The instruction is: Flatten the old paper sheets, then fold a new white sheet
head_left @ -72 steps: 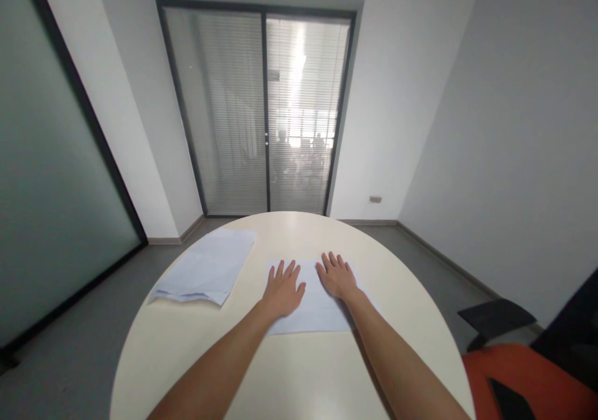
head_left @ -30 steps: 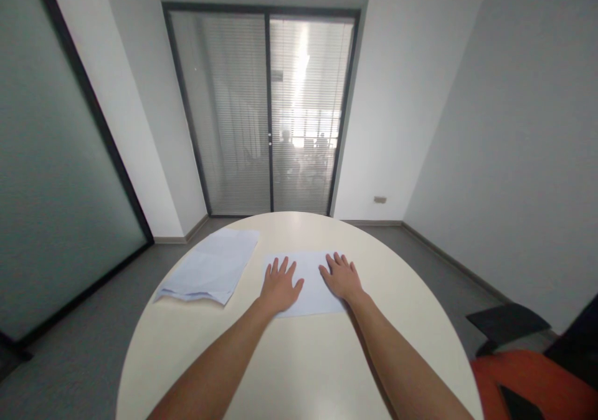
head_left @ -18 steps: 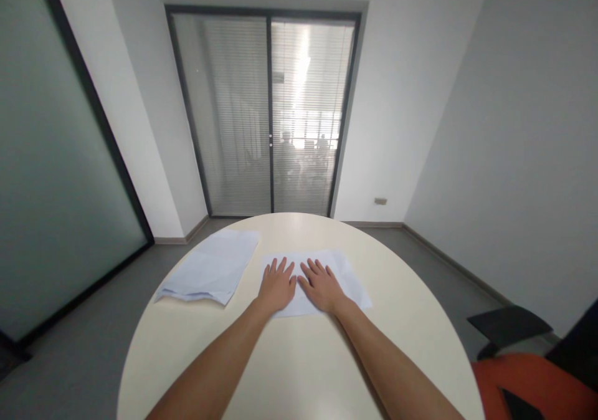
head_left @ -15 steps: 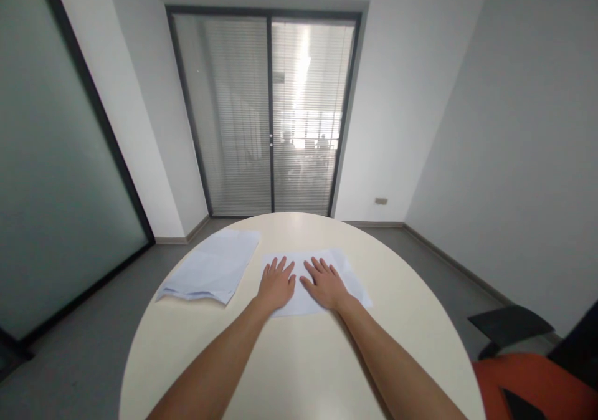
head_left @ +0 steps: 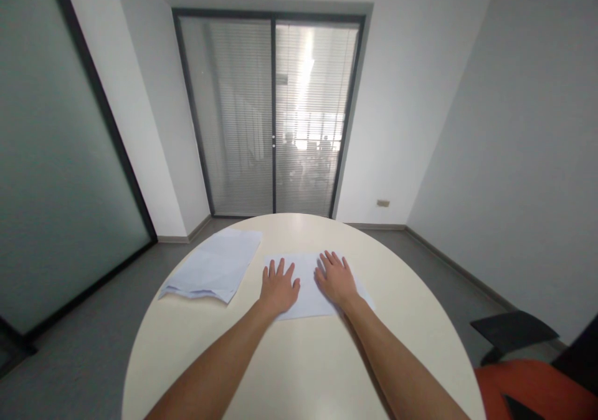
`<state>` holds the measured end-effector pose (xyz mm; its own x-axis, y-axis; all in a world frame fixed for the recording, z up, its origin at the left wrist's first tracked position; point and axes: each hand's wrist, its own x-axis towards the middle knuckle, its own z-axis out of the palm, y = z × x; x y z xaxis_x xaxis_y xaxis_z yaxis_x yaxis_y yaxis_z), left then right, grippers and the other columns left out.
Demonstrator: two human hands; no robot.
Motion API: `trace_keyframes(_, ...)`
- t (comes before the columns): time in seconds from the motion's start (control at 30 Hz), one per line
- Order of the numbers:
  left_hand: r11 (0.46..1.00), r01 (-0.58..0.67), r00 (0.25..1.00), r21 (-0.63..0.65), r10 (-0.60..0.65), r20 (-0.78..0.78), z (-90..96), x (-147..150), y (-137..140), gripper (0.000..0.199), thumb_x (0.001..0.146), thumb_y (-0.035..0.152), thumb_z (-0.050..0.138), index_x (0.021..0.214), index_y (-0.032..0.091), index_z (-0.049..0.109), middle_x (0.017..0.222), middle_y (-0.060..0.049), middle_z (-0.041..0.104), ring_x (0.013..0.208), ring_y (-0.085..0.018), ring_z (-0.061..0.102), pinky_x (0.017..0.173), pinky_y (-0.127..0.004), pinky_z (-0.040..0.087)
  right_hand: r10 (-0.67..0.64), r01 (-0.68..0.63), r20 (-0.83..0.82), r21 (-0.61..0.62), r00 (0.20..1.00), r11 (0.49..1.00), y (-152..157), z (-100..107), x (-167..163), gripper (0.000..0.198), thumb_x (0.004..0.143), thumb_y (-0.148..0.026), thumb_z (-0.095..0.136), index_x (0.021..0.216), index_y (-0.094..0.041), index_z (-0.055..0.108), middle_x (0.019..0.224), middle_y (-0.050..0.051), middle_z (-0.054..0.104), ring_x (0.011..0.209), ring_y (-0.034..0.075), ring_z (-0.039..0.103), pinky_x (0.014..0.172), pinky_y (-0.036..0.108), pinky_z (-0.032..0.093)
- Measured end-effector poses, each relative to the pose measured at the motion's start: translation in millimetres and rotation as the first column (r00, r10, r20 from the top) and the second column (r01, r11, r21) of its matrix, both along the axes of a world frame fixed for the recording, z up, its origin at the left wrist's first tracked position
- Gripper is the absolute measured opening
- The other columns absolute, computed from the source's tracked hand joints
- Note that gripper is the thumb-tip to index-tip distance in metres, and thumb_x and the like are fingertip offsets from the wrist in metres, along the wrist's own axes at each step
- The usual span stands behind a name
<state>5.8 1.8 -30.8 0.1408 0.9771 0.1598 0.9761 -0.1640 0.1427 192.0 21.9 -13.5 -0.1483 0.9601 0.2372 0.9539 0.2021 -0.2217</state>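
A white sheet of paper (head_left: 307, 292) lies flat near the middle of the round table. My left hand (head_left: 279, 288) rests palm down on the sheet's left part, fingers spread. On its right part lies my right hand (head_left: 337, 278), also palm down with fingers stretched out, covering much of that side. Bare paper shows between the two hands. Neither hand grips anything. To the left of my left hand, a stack of white paper (head_left: 217, 261) lies near the table's edge, its near edge slightly curled.
The round cream table (head_left: 292, 370) fills the lower middle. A chair with an orange seat (head_left: 532, 386) and black armrest (head_left: 514, 331) stands at the lower right. Beyond the table is a glass door with blinds (head_left: 228, 127); a frosted glass panel (head_left: 60, 158) stands at left.
My right hand has slid to the right across the sheet, away from my left hand. My left hand stays at the left part of the paper. The view has shifted slightly.
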Motion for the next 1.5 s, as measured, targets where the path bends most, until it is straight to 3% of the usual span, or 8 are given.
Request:
trace_keyframes(0.23, 0.992, 0.123, 0.992, -0.019, -0.123, 0.017, -1.0, 11, -12, 0.064, 0.097, 0.051, 0.03, 0.153, 0.021, 0.036, 0.163, -0.007, 0.028, 0.151, -0.036, 0.018, 0.121, -0.056, 0.016, 0.222, -0.229, -0.065, -0.139, 0.973, 0.963, 0, -10, -24, 0.06, 0.104, -0.045, 0.019, 0.153, -0.015, 0.037, 0.161, 0.011, 0.032, 0.15, 0.029, 0.023, 0.12, 0.046, 0.02)
trace_keyframes(0.4, 0.991, 0.12, 0.993, -0.057, -0.12, 0.003, -0.6, 9, -9, 0.069, 0.098, 0.056, 0.025, 0.156, 0.019, 0.031, 0.165, -0.008, 0.023, 0.151, -0.038, 0.014, 0.122, -0.055, 0.014, -0.003, 0.013, 0.048, -0.201, 0.999, 0.98, 14, -13, 10, 0.065, 0.102, -0.051, 0.027, 0.156, -0.015, 0.03, 0.164, 0.011, 0.025, 0.152, 0.031, 0.017, 0.121, 0.045, 0.016)
trace_keyframes(0.57, 0.993, 0.1, 0.995, -0.067, -0.1, 0.003, 1.7, 6, -6, 0.069, 0.097, 0.056, 0.027, 0.155, 0.019, 0.033, 0.164, -0.01, 0.024, 0.151, -0.037, 0.017, 0.121, -0.053, 0.017, -0.298, 0.306, 0.076, -0.139, 0.952, 0.942, 21, -11, 38, 0.074, 0.1, -0.049, 0.031, 0.154, 0.003, 0.027, 0.161, 0.02, 0.026, 0.15, 0.034, 0.021, 0.12, 0.045, 0.019)
trace_keyframes(0.73, 0.999, -0.032, 0.999, -0.005, 0.032, 0.007, -0.5, 3, 1, 0.067, 0.096, 0.054, 0.032, 0.152, 0.018, 0.039, 0.162, -0.012, 0.03, 0.148, -0.04, 0.022, 0.119, -0.055, 0.019, -0.063, 0.064, -0.05, 0.028, 0.997, 0.998, 7, -5, 7, 0.069, 0.1, -0.044, 0.03, 0.154, -0.002, 0.029, 0.162, 0.017, 0.026, 0.151, 0.03, 0.02, 0.12, 0.042, 0.02)
trace_keyframes(0.9, 0.988, -0.157, 0.987, -0.01, 0.157, 0.011, -1.4, -4, 10, 0.066, 0.096, 0.053, 0.032, 0.151, 0.017, 0.04, 0.161, -0.014, 0.031, 0.148, -0.041, 0.022, 0.118, -0.056, 0.019, 0.142, -0.153, -0.094, -0.117, 0.985, 0.981, -11, -10, -35, 0.072, 0.101, -0.055, 0.023, 0.157, -0.011, 0.028, 0.163, 0.013, 0.025, 0.152, 0.03, 0.017, 0.121, 0.044, 0.018)
trace_keyframes(1.23, 0.982, -0.183, 0.983, 0.048, 0.183, -0.016, 4.6, -4, 5, 0.065, 0.094, 0.054, 0.036, 0.146, 0.016, 0.046, 0.156, -0.016, 0.039, 0.145, -0.042, 0.029, 0.114, -0.055, 0.027, -0.097, 0.108, 0.059, -0.231, 0.994, 0.967, 13, -12, 23, 0.075, 0.1, -0.06, 0.025, 0.158, -0.012, 0.023, 0.165, 0.012, 0.017, 0.152, 0.033, 0.012, 0.121, 0.047, 0.013)
trace_keyframes(1.37, 0.995, -0.082, 0.996, 0.056, 0.083, -0.024, 4.8, -9, 7, 0.063, 0.093, 0.052, 0.039, 0.141, 0.013, 0.051, 0.159, -0.017, 0.034, 0.149, -0.038, 0.023, 0.118, -0.052, 0.021, -0.072, 0.087, 0.075, -0.218, 0.995, 0.972, 17, -15, 33, 0.075, 0.099, -0.059, 0.027, 0.158, -0.012, 0.025, 0.165, 0.013, 0.019, 0.152, 0.035, 0.014, 0.12, 0.048, 0.014)
trace_keyframes(1.5, 0.999, 0.002, 1.0, -0.048, -0.002, -0.009, 4.0, -16, 10, 0.07, 0.093, 0.054, 0.037, 0.153, 0.019, 0.035, 0.163, -0.013, 0.026, 0.15, -0.036, 0.02, 0.119, -0.053, 0.018, 0.018, -0.004, 0.059, -0.219, 0.998, 0.976, 19, -14, 42, 0.072, 0.1, -0.056, 0.031, 0.156, -0.012, 0.03, 0.164, 0.013, 0.022, 0.151, 0.034, 0.015, 0.12, 0.047, 0.016)
